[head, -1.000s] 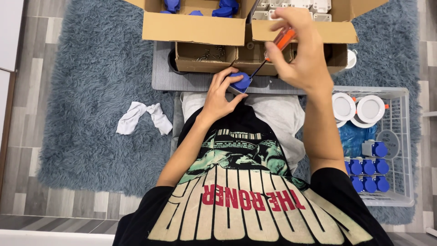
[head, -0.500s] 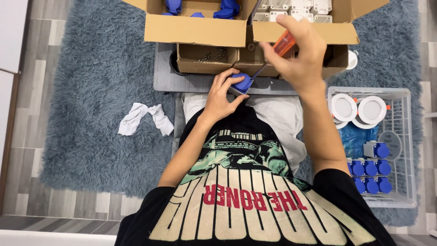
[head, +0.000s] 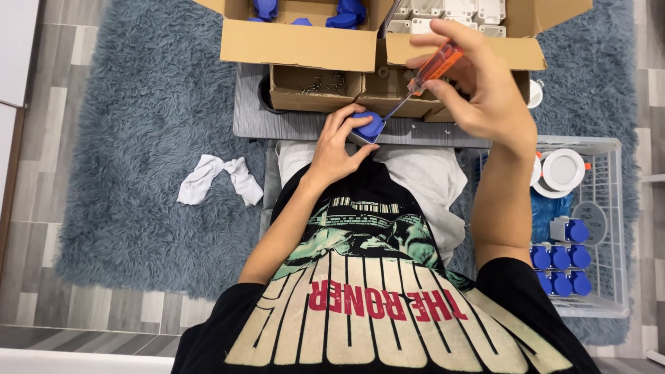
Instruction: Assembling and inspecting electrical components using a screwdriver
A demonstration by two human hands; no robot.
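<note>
Two open brown cardboard boxes (head: 305, 45) (head: 460, 50) stand side by side at the top; two smaller open cardboard boxes (head: 312, 88) (head: 388, 93) sit just below them.

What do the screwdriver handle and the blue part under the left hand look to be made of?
Screwdriver handle: translucent orange plastic, glossy, light showing through it; its shaft looks like bare metal. Blue part: probably moulded plastic, smooth, even matte colour, held by the left hand.

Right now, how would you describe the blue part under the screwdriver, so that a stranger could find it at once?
Look at the grey tray in front of the cardboard boxes. On its near edge the left hand grips a blue-capped socket part. Other blue parts lie in the boxes and the white basket; only this one meets the orange-handled screwdriver held by the right hand.
</note>
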